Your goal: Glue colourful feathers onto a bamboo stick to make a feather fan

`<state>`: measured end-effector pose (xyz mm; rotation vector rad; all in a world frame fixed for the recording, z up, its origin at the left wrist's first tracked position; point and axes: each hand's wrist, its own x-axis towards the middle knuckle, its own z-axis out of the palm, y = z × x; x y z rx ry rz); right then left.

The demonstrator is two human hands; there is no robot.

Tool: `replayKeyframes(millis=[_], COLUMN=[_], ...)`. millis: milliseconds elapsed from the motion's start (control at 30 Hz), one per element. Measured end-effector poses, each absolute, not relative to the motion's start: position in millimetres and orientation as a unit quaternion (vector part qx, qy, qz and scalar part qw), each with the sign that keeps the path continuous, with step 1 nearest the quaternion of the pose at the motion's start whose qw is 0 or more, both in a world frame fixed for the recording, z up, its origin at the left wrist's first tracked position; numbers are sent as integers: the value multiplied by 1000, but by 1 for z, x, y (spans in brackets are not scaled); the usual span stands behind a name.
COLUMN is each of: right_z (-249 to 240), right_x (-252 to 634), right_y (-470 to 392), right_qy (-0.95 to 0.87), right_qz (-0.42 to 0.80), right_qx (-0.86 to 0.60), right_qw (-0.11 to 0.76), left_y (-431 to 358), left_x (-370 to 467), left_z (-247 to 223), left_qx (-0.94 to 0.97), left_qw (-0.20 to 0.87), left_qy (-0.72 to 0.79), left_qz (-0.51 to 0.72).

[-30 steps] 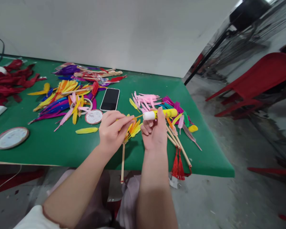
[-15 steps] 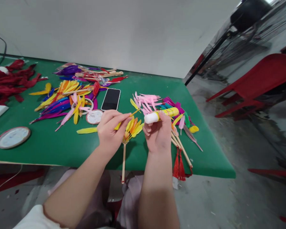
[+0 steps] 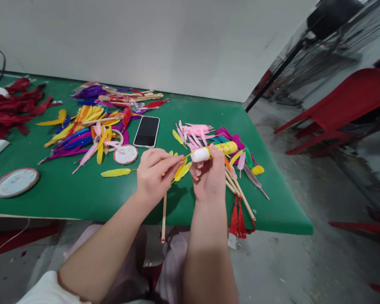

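My left hand (image 3: 155, 175) pinches a thin yellow feather (image 3: 188, 156) by the thumb and fingertips. The feather's free end reaches the white tip of a yellow glue stick (image 3: 226, 147). Fingers wrapped round it, my right hand (image 3: 210, 179) holds that glue stick nearly level. Below and between my hands lies a feather fan (image 3: 164, 215) with a wooden handle past the table edge. Its yellow feathers are partly hidden by my left hand. A single yellow feather (image 3: 115, 172) lies to the left of my left hand.
On the green table (image 3: 82, 196) are a phone (image 3: 147, 131), pink feathers (image 3: 194, 133), a mixed feather pile (image 3: 76, 139) and dark red ribbons (image 3: 19, 105). Wooden handles with red tassels (image 3: 241, 219) hang over the front edge. A red chair (image 3: 345, 101) stands at right.
My left hand has moved right and brought the feather's end to the white tip of the glue stick. It covers more of the fan. My right hand stays nearly still.
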<state>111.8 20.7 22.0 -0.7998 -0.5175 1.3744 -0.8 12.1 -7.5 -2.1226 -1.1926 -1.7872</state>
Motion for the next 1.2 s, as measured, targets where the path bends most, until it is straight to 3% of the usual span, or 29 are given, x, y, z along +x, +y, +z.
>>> replayKeyframes(millis=[200, 533, 867, 1200], right_z=[21, 19, 19, 17], right_x=[113, 112, 113, 113], right_y=[22, 22, 22, 23], right_qy=[-217, -236, -254, -266], right_qz=[600, 583, 533, 478], right_qx=[-382, -391, -432, -460], right_qw=[669, 672, 682, 699], left_y=[12, 13, 13, 15], left_x=[-3, -5, -8, -10], left_z=[-7, -6, -5, -4], left_qx=[-732, -696, -746, -754], left_qw=[99, 42, 85, 64], left_qy=[-364, -416, -352, -375], left_qz=[-567, -584, -559, -535])
